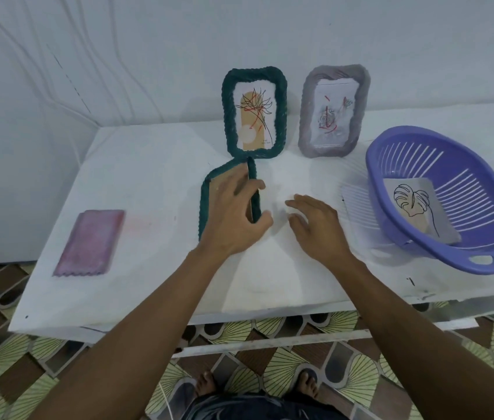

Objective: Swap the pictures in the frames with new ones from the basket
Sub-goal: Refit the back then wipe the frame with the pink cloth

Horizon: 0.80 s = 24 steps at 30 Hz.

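Likely a home: patterned floor tiles (12,359), bare feet (206,386), white table (148,268) against a plain wall (148,56).

Soft even indoor light, faint shadows, wide-angle bending at edges, slightly blurred, perhaps compression

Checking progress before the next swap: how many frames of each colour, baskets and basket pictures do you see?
Green frames: 2 (upright green frame, flat green frame)
Grey frame: 1
Pink flat piece, maybe a frame: 1
Purple basket: 1
Picture in basket: 1
Total: 6
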{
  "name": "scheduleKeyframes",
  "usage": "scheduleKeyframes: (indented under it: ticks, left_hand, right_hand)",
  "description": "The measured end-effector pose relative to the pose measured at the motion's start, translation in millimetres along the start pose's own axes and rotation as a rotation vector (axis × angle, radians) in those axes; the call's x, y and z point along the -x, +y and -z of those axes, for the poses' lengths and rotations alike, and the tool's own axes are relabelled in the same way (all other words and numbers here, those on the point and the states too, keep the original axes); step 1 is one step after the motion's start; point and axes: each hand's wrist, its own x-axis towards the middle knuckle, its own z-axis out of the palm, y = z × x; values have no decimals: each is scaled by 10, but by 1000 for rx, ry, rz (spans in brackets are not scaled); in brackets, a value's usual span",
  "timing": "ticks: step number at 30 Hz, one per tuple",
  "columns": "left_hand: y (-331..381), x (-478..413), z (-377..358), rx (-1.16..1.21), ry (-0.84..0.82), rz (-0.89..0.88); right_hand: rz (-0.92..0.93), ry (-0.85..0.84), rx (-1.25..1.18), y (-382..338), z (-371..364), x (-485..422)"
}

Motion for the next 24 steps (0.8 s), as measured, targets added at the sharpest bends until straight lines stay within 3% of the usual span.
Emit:
scheduleKeyframes:
  ticks: [6, 11, 14, 20, 24]
  left_hand:
    - [-62, 45, 658, 475, 135, 157]
    - [-456, 248, 1125, 420, 156, 374]
    - [-635, 361, 1176, 566, 219, 492]
    - [-572, 444, 882, 993, 292, 574]
    - [-441, 411, 614, 1047, 194, 578]
  right_hand:
    - [15, -36, -256, -531, -66, -137]
    - [-13, -170, -287, -882, -255, -263]
    - [-48, -205, -288, -1019, -397, -290]
    - [-121, -79, -347, -1069, -391, -276]
    - [-121, -9, -268, -812, -245, -187]
